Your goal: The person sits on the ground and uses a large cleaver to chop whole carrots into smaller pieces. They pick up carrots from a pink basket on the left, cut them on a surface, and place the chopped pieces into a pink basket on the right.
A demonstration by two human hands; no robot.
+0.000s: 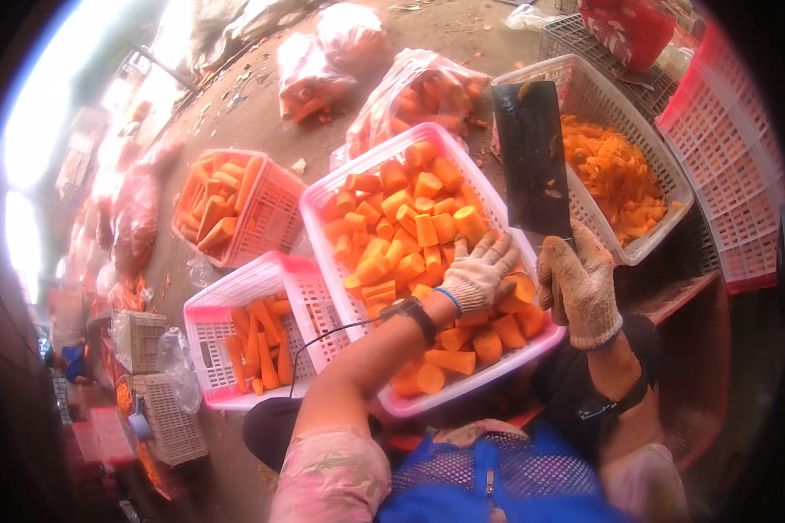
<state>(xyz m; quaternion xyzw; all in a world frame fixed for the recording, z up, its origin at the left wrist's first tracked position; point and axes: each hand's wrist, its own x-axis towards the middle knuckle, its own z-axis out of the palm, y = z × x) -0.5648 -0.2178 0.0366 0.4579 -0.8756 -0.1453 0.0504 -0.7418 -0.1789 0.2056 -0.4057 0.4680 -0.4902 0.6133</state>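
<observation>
My left hand (476,274), in a pale knit glove with a blue cuff edge, lies spread on top of cut carrot chunks (402,229). These chunks fill a large pink and white plastic crate (320,219) before me. My right hand (577,287), in a dirtier glove, grips the handle of a cleaver (533,157). Its broad dark blade points away from me, beside the crate's right side, with orange scraps stuck to it. The blade covers part of a pale crate (677,199) behind it, which holds orange carrot peelings (615,176). The cleaver's handle is mostly hidden in my glove.
At left stand a pink basket (261,202) of whole carrots and a pink-white crate (209,314) with slender carrots. Plastic bags of carrots (425,91) rest on the dirt floor beyond. An upright pink-white crate (726,150) borders the right. Farther left are beige crates (163,412).
</observation>
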